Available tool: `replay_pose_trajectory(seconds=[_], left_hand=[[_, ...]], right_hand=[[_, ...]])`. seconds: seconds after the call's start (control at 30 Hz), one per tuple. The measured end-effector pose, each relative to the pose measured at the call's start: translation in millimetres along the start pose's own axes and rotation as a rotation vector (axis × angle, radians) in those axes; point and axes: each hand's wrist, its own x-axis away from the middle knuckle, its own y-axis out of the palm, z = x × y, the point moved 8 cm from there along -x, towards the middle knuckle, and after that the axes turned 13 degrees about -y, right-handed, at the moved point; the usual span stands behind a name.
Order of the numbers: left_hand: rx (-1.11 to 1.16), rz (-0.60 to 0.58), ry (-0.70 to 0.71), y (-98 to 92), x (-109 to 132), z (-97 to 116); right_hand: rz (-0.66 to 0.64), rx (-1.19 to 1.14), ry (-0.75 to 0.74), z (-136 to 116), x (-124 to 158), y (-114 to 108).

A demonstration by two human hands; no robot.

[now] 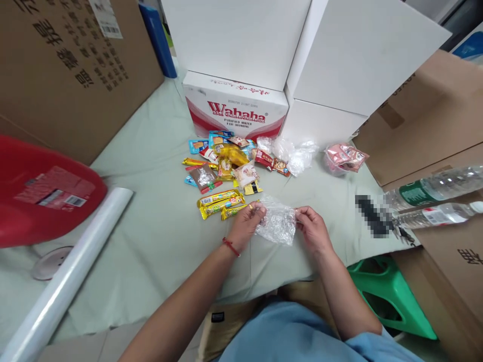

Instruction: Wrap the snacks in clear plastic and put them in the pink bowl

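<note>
1. The Wahaha box (236, 113) is stood on a pale green tablecloth (158, 201), its printed front turned toward the person.
2. In front of the Wahaha box, toward its right end and well apart from it, a piece of crinkled clear plastic (278, 224) is held spread between both hands; whether it is a bag or a loose sheet cannot be told.
3. By the left hand (244, 223), in front of the Wahaha box's middle, the left edge of the plastic is gripped, thumb closed against curled fingers. A red bracelet (231, 247) is worn at that wrist.
4. By the right hand (314, 232), in front of the Wahaha box and beyond its right end, the opposite edge is pinched between thumb and fingertips, the other fingers being loosely bent.
5. Yellow-wrapped bars (222, 198) are laid in front of the Wahaha box, just beside the left hand.
6. Between those bars and the Wahaha box, mixed snack packets (245, 174) are heaped, with blue packets (198, 146) placed close to its front.
7. Crumpled clear wrapping (298, 153) is gathered by the Wahaha box's right front corner; farther right of the box, pink packets (346, 156) are bundled.
</note>
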Motion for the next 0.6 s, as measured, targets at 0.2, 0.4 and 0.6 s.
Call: replay_pose_trajectory(seconds=[0.2, 0.4, 0.6], left_hand=[[-0.118, -0.001, 0.038, 4.3, 1, 0], [-0.132, -0.031, 0.088, 7.2, 3, 0], [0.072, -0.029, 0.048, -1.3, 3, 1]], right_hand=[[0.047, 0.435, -0.506, -55, 4, 2], [-0.3, 0.595, -0.718, -63, 10, 66], [-0.339, 0.593, -0.701, -52, 2, 71]])
